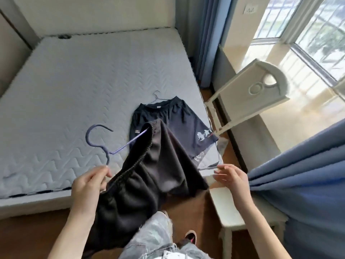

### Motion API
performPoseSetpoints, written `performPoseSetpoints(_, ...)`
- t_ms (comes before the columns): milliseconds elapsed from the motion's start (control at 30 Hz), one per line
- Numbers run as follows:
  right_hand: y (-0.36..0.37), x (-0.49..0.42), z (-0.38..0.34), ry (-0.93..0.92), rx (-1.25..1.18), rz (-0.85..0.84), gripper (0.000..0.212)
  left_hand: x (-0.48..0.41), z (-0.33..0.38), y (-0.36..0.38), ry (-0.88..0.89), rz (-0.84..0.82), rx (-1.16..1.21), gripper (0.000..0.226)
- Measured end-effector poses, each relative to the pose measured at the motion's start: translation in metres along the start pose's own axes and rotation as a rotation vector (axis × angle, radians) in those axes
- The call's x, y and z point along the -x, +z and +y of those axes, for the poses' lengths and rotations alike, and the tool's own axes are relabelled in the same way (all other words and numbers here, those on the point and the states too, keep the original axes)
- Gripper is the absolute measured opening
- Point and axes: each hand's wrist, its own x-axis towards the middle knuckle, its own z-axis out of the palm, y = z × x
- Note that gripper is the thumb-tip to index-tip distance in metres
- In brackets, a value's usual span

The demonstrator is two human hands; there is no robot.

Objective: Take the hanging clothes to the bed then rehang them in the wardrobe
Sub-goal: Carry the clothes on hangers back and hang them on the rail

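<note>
Left hand [89, 186] pinches blue wire hanger [104, 141] carrying my black elastic-waisted garment [149, 174] above the quilted white mattress [74, 90]; right hand [231, 176] open, empty. Dark printed shorts [173, 118] already laid there; rehanging remains.

A home bedroom: a bare quilted white mattress [74, 86], blue fabric curtains [298, 184], a barred window [317, 34].

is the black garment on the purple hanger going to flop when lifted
Likely floppy: the black garment drapes in loose folds below the purple hanger. Probably light, since the left hand pinches the hanger alone. The hanger is tilted, so it may slide.
</note>
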Motion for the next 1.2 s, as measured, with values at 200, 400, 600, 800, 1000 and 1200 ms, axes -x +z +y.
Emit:
performPoseSetpoints(200,0.083,-0.087,-0.025,-0.032,0.115,-0.157,0.025,-0.057,0.005,-0.012,-0.055,0.228,0.065,0.023)
performPoseSetpoints(400,0.168,-0.158,-0.055,-0.006,0.18,-0.249,0.025,-0.137,0.018,-0.018,-0.135,0.394,0.227,0.023)
performPoseSetpoints(600,0.236,-0.243,-0.074,-0.011,0.259,-0.319,0.026,-0.237,0.022,0.028,-0.181,0.442,0.198,0.026)
performPoseSetpoints(800,0.307,-0.38,-0.055,0.068,0.324,-0.365,0.026,-0.33,-0.016,0.096,-0.307,0.485,0.118,0.016)
performPoseSetpoints(1000,0.389,-0.535,0.02,0.166,0.323,-0.339,0.025,-0.409,-0.083,0.152,-0.402,0.547,0.108,0.03)
performPoseSetpoints(1200,0.465,-0.652,0.119,0.338,0.325,-0.305,0.029,-0.458,-0.137,0.174,-0.528,0.595,0.043,0.029)
